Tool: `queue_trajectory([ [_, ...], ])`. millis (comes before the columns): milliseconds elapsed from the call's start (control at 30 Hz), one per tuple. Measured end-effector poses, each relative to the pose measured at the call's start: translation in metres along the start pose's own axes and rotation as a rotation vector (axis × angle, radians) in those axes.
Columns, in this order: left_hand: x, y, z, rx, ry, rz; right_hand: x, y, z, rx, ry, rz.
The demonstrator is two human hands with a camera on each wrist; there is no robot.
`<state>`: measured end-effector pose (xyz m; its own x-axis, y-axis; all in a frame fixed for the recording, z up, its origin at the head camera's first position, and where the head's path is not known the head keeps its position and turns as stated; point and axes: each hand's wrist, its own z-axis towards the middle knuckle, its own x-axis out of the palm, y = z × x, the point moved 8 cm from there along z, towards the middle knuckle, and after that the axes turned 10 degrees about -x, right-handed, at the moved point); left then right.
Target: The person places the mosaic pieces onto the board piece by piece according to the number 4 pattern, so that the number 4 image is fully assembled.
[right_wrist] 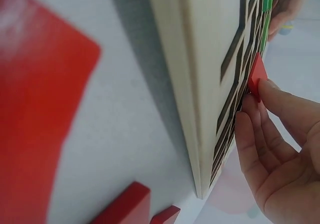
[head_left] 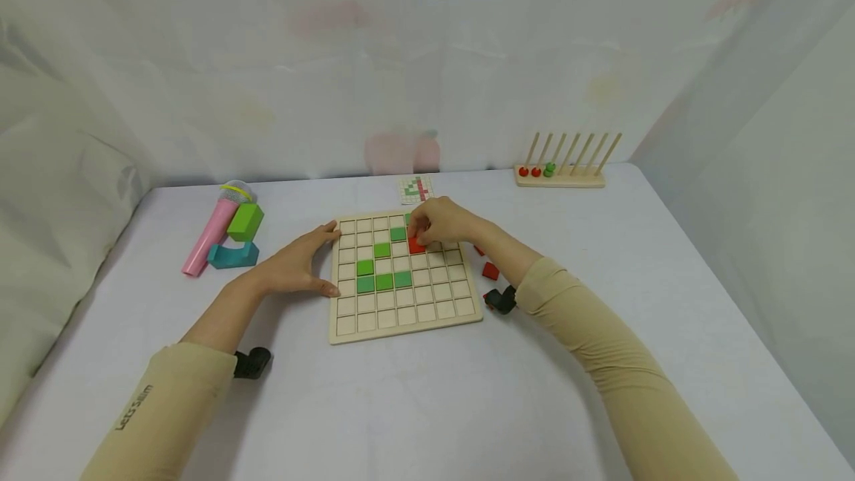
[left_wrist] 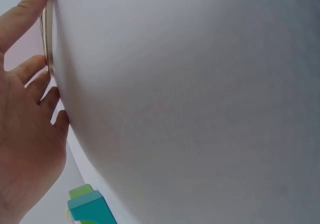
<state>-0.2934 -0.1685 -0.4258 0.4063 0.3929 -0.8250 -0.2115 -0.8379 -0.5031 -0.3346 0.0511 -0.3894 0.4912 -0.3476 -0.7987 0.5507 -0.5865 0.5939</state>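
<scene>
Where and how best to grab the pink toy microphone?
Pink toy microphone: pinch the handle at its middle, probably from above and left. It's slim, straight and lying down, with the green block and teal notched block crowding its right side.

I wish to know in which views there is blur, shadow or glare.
Head: soft shadow beside the left sleeve. Right wrist: the nearest red tile is blurred, with glare at upper left, while the pinched red tile looks sharper; shadow lies along the wooden grid board. Left wrist: the white tabletop darkens toward upper right.
</scene>
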Motion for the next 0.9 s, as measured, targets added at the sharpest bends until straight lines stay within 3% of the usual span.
queue_trajectory([
  [633, 0.000, 0.000, -0.001, -0.009, 0.009, -0.014, 0.000, 0.003, -0.001, -0.027, 0.004, -0.029],
  [900, -0.001, 0.000, -0.001, -0.007, 0.012, -0.010, -0.018, -0.005, -0.010, -0.007, -0.038, -0.039],
])
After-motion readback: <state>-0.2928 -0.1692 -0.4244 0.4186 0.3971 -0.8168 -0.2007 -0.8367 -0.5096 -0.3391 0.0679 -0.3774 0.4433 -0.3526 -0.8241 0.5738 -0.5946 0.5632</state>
